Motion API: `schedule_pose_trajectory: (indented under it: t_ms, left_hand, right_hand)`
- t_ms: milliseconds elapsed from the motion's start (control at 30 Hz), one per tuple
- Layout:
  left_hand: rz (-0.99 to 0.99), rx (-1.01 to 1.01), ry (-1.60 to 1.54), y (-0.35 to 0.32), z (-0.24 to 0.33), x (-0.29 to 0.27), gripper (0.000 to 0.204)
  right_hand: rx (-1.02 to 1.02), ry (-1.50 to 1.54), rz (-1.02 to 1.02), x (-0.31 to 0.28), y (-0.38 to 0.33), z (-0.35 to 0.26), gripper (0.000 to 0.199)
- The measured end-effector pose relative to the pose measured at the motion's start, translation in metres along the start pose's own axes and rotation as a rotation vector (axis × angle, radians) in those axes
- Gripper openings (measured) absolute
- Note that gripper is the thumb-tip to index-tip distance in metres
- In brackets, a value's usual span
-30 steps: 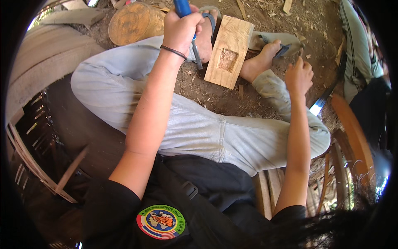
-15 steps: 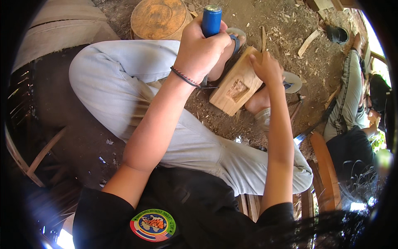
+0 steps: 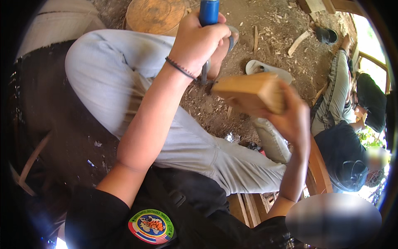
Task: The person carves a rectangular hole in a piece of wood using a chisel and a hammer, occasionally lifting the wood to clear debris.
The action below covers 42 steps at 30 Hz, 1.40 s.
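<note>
The wooden block (image 3: 246,88) is honey-tan; left of it, the tool handle (image 3: 209,13) is blue; below it, the trousers (image 3: 234,162) are grey, the shirt (image 3: 199,222) black with a multicoloured patch (image 3: 151,226).

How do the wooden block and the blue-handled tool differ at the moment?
The wooden block is chunky and light brown; the blue-handled tool is slim. The block extends crosswise in the picture, whereas the tool runs roughly from top to bottom. The block is in the right hand, the tool in the left hand. The block looks blurred; the tool's handle is clearer. Both are held.
</note>
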<state>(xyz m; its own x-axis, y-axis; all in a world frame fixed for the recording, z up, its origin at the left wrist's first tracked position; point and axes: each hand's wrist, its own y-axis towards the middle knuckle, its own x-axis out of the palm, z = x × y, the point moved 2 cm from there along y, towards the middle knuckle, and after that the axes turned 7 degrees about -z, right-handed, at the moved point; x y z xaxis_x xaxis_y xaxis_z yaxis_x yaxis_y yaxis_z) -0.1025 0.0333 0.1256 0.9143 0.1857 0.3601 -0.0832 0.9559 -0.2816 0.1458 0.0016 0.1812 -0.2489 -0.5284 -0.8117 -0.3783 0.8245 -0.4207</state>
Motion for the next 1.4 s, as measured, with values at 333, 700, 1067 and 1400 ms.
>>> schedule_pose_trajectory:
  t_ms: [333,700,1067,1400]
  left_hand:
    - [0.126,0.004,0.107,0.005,0.005,-0.025,0.01]
    - [0.052,0.015,0.143,0.009,-0.024,-0.019,0.017]
    - [0.043,0.087,0.416,0.017,-0.037,-0.018,0.016]
    - [-0.013,-0.176,0.253,0.039,-0.068,-0.015,0.009]
  right_hand:
    - [-0.018,-0.653,0.709,-0.037,-0.007,0.028,0.076]
    - [0.158,-0.437,0.223,-0.02,0.097,0.119,0.077]
    - [0.213,0.237,0.662,-0.043,0.055,0.187,0.076]
    - [0.157,0.448,-0.346,0.044,0.091,0.134,0.066]
